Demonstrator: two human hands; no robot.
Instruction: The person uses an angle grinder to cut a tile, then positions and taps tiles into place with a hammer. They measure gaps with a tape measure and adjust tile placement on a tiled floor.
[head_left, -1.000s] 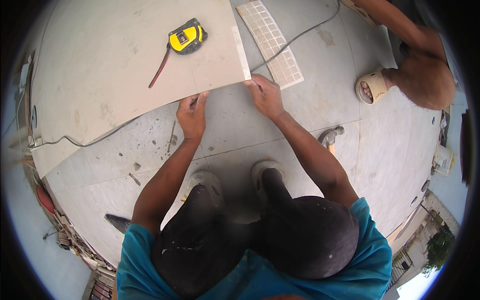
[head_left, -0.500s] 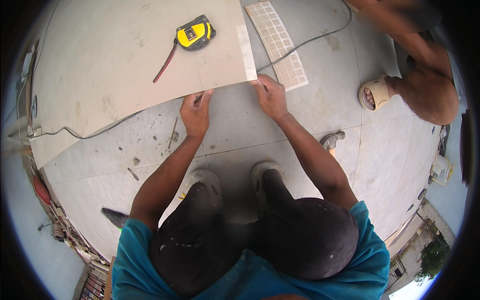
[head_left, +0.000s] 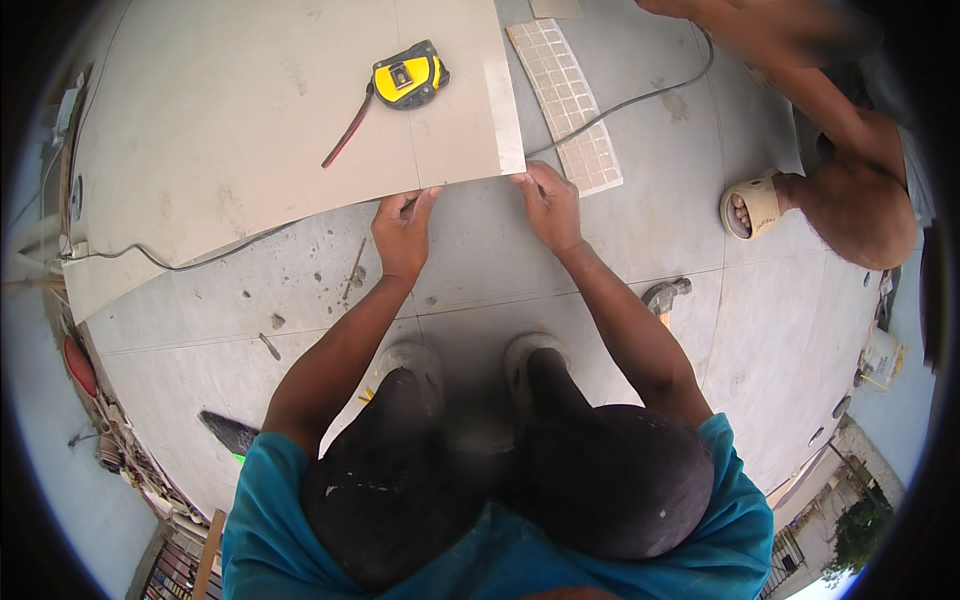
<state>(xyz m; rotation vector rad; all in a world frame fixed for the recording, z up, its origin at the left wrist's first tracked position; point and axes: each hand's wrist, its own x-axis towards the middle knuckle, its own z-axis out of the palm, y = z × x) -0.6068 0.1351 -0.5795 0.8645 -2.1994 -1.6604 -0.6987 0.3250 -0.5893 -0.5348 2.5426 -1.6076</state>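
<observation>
A large beige tile (head_left: 270,110) lies in front of me, its near edge raised off the floor. My left hand (head_left: 402,238) is closed on that near edge, thumb up and fingers curled beneath. At the near right corner my right hand (head_left: 552,212) pinches the tile, its fingertips partly hidden under it. On the tile rests a yellow and black tape measure (head_left: 408,76) with a red and black strap.
A narrow tile strip (head_left: 570,105) with a gridded back lies right of the tile, crossed by a black cable (head_left: 640,97). A hammer (head_left: 664,295) lies by my right forearm. Another person's sandalled foot (head_left: 750,207) is at the right. Crumbs of debris (head_left: 278,321) dot the floor.
The whole view has shifted slightly, so the tile, tape measure and floor items sit a little lower in the picture. Both hands keep their hold on the tile's edge.
</observation>
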